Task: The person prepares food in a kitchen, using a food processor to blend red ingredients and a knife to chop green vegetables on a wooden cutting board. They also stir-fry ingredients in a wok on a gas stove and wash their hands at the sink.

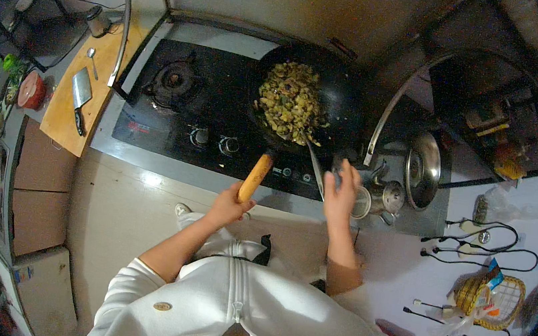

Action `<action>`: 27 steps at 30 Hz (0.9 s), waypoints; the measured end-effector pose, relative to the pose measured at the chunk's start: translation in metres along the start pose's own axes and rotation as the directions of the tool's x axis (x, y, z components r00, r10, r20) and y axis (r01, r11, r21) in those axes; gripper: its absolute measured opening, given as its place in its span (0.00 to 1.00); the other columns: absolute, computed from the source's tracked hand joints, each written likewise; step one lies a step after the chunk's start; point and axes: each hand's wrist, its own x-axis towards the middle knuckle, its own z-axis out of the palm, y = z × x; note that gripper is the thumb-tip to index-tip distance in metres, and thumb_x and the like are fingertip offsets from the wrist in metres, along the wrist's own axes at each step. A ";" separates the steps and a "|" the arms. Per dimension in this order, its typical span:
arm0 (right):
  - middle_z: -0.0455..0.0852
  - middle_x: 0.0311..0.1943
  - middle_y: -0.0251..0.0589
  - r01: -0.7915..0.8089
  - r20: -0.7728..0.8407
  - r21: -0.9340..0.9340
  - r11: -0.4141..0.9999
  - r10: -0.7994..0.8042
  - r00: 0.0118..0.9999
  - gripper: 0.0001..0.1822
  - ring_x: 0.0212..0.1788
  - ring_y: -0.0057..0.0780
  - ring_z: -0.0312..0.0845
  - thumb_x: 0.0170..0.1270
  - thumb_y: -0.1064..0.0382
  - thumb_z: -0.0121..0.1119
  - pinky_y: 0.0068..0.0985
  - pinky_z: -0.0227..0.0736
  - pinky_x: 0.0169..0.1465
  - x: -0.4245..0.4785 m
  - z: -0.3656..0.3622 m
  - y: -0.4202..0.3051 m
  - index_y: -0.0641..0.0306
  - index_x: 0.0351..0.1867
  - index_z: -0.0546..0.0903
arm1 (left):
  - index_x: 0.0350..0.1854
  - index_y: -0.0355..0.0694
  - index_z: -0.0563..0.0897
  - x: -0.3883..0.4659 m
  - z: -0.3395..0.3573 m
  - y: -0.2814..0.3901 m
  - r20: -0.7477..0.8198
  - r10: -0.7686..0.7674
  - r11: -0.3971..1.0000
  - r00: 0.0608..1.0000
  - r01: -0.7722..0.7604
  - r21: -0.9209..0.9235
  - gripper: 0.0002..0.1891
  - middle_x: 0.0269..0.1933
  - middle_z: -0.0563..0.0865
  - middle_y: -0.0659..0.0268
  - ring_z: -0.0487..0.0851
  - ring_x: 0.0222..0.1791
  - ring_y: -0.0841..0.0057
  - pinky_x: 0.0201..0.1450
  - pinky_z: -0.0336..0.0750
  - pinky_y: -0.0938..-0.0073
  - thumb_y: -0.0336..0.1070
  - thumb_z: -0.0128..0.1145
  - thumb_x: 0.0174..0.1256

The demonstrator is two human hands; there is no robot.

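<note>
My left hand (230, 207) is closed around the yellow wooden handle (254, 178) of a black wok (341, 96) on the right side of the gas stove. Diced, browned food (290, 101) is heaped in the wok's left half. A metal spatula (316, 165) leans over the near rim, its head in the food and its shaft slanting towards me. Just right of that shaft is my right hand (340, 194), slightly blurred, fingers pointing away from me and thumb apart. Nothing is visible in its grasp. Beside it stand a small round container (361, 202) and a lidded metal pot (391, 197).
Left of the wok is a bare burner (174, 78), with control knobs (198, 136) nearer me. A cleaver (81, 94) and a spoon (91, 60) lie on a wooden board (61, 115). A steel pan lid or basin (424, 169) stands at right. Cables (496, 246) and a wicker basket (494, 301) hang beyond.
</note>
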 end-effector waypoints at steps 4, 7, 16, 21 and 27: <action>0.79 0.24 0.42 -0.366 0.484 0.498 0.787 0.098 0.870 0.06 0.25 0.29 0.76 0.58 0.65 0.56 0.25 0.70 0.32 -0.040 -0.028 -0.080 0.64 0.33 0.81 | 0.48 0.36 0.72 0.004 0.001 0.006 -0.038 -0.048 0.976 0.998 0.055 0.212 0.26 0.33 0.82 0.52 0.81 0.32 0.60 0.34 0.74 0.63 0.44 0.63 0.49; 0.81 0.36 0.37 -0.812 0.843 0.381 0.442 0.195 0.501 0.13 0.38 0.26 0.76 0.62 0.60 0.55 0.25 0.70 0.41 -0.109 0.055 -0.056 0.65 0.43 0.77 | 0.43 0.37 0.73 0.002 0.004 0.021 -0.070 0.017 0.957 0.997 0.004 0.290 0.25 0.35 0.82 0.48 0.80 0.39 0.53 0.40 0.73 0.60 0.45 0.64 0.45; 0.80 0.37 0.43 -0.890 0.939 0.330 -0.314 0.206 0.275 0.19 0.43 0.33 0.77 0.54 0.71 0.59 0.30 0.73 0.48 -0.073 0.075 -0.097 0.62 0.46 0.66 | 0.44 0.33 0.73 -0.018 0.004 0.039 -0.129 0.092 0.955 0.987 -0.050 0.292 0.21 0.34 0.82 0.46 0.80 0.36 0.51 0.40 0.74 0.57 0.38 0.56 0.46; 0.78 0.35 0.41 -0.905 0.924 0.367 -0.214 0.201 0.326 0.13 0.40 0.32 0.76 0.56 0.73 0.55 0.28 0.73 0.46 -0.076 0.058 -0.143 0.62 0.41 0.68 | 0.49 0.35 0.71 -0.036 -0.013 0.010 -0.168 0.186 0.980 0.968 -0.172 0.099 0.23 0.39 0.81 0.47 0.80 0.40 0.53 0.42 0.73 0.62 0.36 0.58 0.48; 0.76 0.37 0.36 -0.903 0.919 0.393 -0.174 0.118 0.377 0.15 0.39 0.24 0.74 0.54 0.69 0.60 0.22 0.71 0.42 -0.106 0.079 -0.231 0.63 0.41 0.68 | 0.47 0.35 0.72 -0.101 -0.110 0.018 -0.193 0.209 0.975 0.959 -0.188 0.122 0.21 0.37 0.80 0.45 0.78 0.38 0.47 0.41 0.73 0.58 0.34 0.56 0.48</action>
